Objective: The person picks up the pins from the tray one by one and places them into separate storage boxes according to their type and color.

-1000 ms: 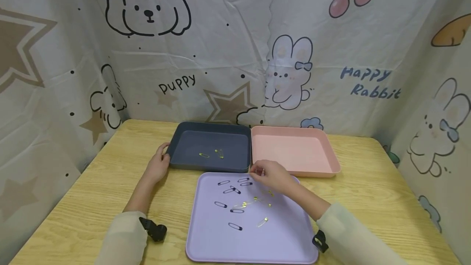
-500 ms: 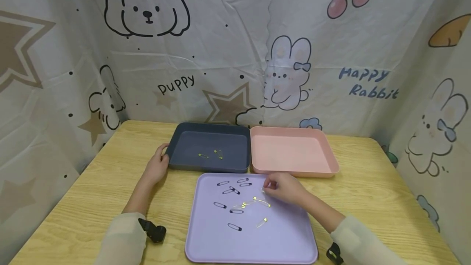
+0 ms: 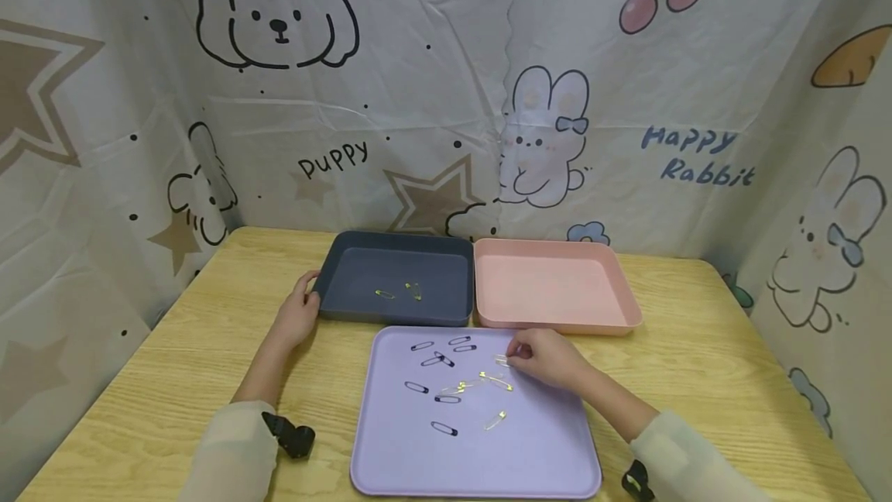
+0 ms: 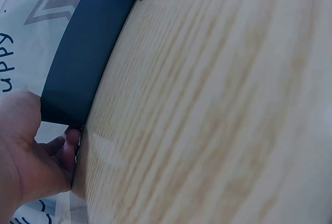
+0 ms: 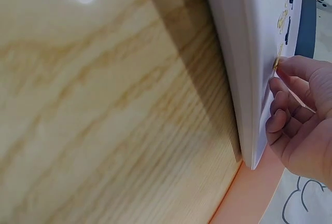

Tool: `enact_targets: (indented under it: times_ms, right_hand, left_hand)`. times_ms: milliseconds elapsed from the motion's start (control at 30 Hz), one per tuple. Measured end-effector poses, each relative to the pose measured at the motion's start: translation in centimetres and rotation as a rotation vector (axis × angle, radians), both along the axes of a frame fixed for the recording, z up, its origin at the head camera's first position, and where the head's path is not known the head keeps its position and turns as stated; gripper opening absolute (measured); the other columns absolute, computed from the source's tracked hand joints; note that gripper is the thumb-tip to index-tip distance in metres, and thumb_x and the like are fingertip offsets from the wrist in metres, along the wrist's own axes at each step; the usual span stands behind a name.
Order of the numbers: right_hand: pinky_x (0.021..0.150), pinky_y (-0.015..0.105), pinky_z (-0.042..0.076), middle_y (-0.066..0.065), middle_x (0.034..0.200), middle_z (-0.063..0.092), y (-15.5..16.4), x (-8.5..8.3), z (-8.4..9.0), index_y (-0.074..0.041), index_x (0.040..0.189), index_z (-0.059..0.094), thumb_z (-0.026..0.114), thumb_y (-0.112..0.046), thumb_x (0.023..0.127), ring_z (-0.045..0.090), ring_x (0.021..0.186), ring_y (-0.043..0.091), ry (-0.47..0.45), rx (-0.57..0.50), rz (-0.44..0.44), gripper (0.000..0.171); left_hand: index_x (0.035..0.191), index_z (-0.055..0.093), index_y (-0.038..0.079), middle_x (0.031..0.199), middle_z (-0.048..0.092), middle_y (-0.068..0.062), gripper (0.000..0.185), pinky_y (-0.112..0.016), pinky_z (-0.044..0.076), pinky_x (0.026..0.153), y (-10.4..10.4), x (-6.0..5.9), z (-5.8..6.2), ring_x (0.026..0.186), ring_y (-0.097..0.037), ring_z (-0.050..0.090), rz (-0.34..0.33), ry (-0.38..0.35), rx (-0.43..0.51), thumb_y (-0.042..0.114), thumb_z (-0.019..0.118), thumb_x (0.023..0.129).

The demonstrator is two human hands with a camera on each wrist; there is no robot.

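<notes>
So far, sorting looks barely begun: on the tabletop [image 3: 697, 347], the purple tray [image 3: 543, 448] at the near edge carries about a dozen safety pins, black and gold. The dark tray [image 3: 446, 308] toward the far edge holds two gold ones; the pink tray [image 3: 557, 285] none. Left hand [image 3: 298, 316] grips the dark tray's left corner. Right hand [image 3: 550, 356] pinches a slim, shiny gold pin [image 3: 502, 361] on the purple tray.

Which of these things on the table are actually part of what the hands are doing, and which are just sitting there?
In use:
right hand pinching a gold pin
purple tray with loose gold and black pins
dark tray holding two gold pins, left hand gripping its corner

Just there:
pink tray, nothing visible in it
cartoon cloth backdrop
wooden table
</notes>
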State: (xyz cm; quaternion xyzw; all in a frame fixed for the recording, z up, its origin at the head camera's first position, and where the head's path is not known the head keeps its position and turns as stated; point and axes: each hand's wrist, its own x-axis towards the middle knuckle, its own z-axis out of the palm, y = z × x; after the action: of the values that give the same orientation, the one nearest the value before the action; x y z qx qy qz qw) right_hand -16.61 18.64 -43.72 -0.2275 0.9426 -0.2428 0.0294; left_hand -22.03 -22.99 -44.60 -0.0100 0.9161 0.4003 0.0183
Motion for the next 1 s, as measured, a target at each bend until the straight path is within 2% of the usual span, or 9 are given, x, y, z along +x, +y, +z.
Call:
enact_targets:
  times_ms: [300,533,1000]
  right_hand:
    - [0.057,0.018,0.039,-0.009,0.066,0.056,0.01,-0.07,0.12,-0.014,0.077,0.067,0.069,-0.014,0.080,0.046,0.061,0.002,-0.010,-0.005,-0.016,0.004]
    - [0.056,0.019,0.039,-0.009,0.068,0.056,0.38,0.08,0.36,-0.015,0.078,0.067,0.068,-0.018,0.082,0.046,0.062,0.004,-0.034,-0.011,-0.061,0.005]
    - [0.056,0.019,0.038,-0.008,0.067,0.055,0.01,-0.11,0.40,-0.012,0.078,0.068,0.070,-0.016,0.081,0.046,0.061,0.005,-0.050,0.007,-0.049,0.005]
  left_hand:
    - [0.148,0.018,0.007,0.069,0.041,-0.003,0.050,-0.030,0.034,0.058,-0.02,0.07,0.01,0.057,-0.016,0.039,-0.003,0.000,-0.003,0.018,0.022,0.099]
    - [0.148,0.018,0.009,0.068,0.041,-0.003,0.050,-0.030,0.034,0.058,-0.22,-0.08,-0.08,0.058,-0.016,0.039,-0.008,-0.003,0.004,0.017,0.023,0.099]
    - [0.148,0.018,0.008,0.073,0.045,-0.006,0.050,-0.030,0.036,0.061,-0.18,-0.10,-0.14,0.062,-0.017,0.042,-0.018,0.000,0.021,0.017,0.023,0.100]
